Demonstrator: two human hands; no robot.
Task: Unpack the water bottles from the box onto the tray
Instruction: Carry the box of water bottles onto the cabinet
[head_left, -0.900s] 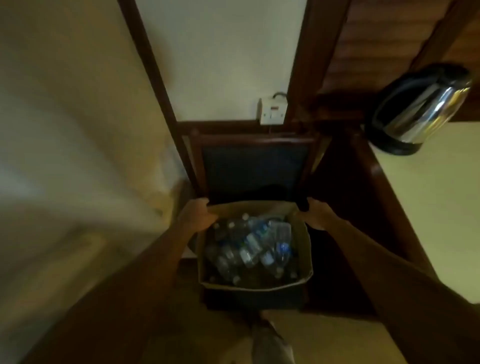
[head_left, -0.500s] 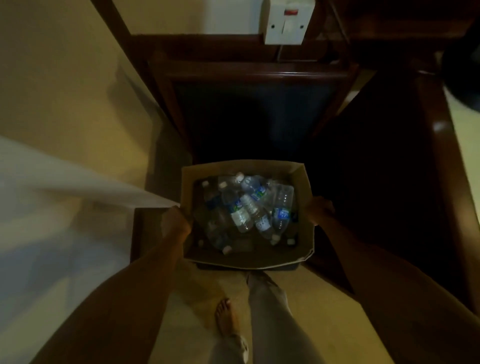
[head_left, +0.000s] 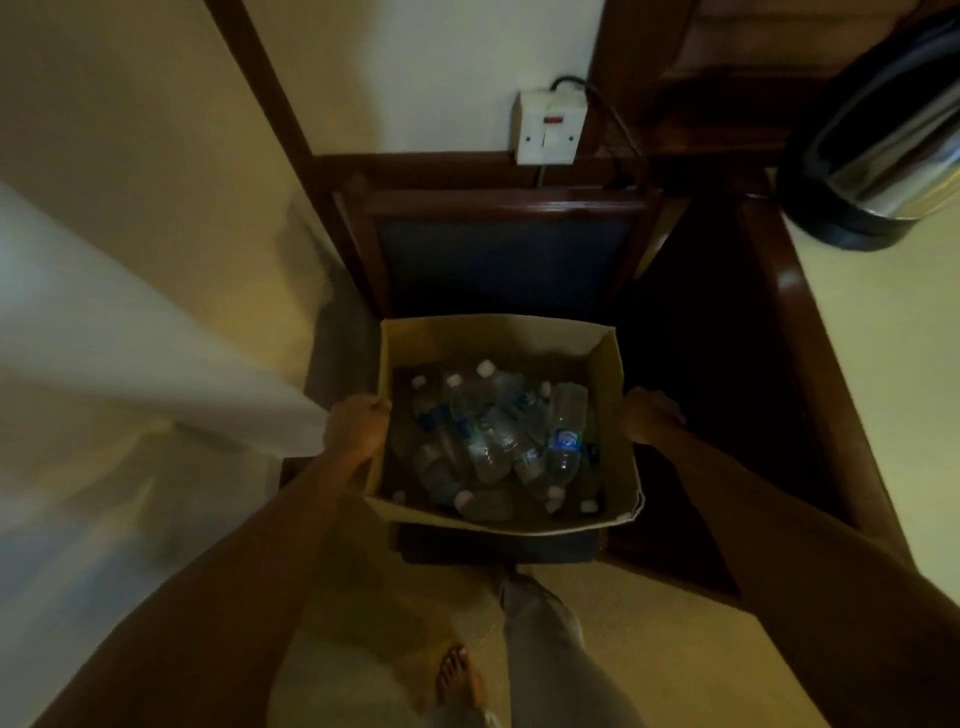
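Note:
An open cardboard box (head_left: 493, 335) rests over the front of a dark chair seat. Inside lie several clear water bottles (head_left: 498, 441) with white caps and blue labels, piled loosely. My left hand (head_left: 356, 428) grips the box's left wall near its top edge. My right hand (head_left: 649, 421) holds the outside of the right wall. No tray is in view.
A wooden chair (head_left: 498, 249) with a dark back stands against the wall below a white switch box (head_left: 548, 127). A steel kettle (head_left: 883, 156) sits on a pale counter (head_left: 893, 332) at the right. White bedding (head_left: 130, 338) lies at the left. My leg and bare foot (head_left: 460, 673) are below.
My hands slid from the box's far corners to its side walls. The box has come nearer to me, toward the seat's front edge. The camera has swung down and back up.

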